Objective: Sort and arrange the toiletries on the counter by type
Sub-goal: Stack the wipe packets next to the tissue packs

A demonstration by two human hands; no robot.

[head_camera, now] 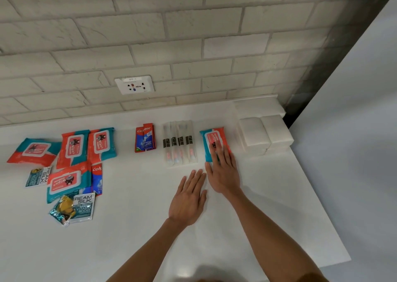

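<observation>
On the white counter (pixel 139 228) a teal-and-orange wipes pack (pixel 211 136) lies right of a row of wrapped toothbrushes (pixel 180 144), and my right hand (pixel 223 170) presses flat on its near end with straight fingers. My left hand (pixel 189 198) lies flat on the bare counter just left of it, holding nothing. Two red Colgate sachets (pixel 145 137) sit left of the toothbrushes. At far left is a loose pile: several wipes packs (pixel 73 148), a Colgate sachet (pixel 97 178) partly under one, and two Cream Silk sachets (pixel 82 207) (pixel 37 176).
White folded tissue packs (pixel 265 132) are stacked at the back right corner. A wall socket (pixel 135 85) sits in the tiled backsplash. The counter's right edge (pixel 318 196) drops off beside a grey wall.
</observation>
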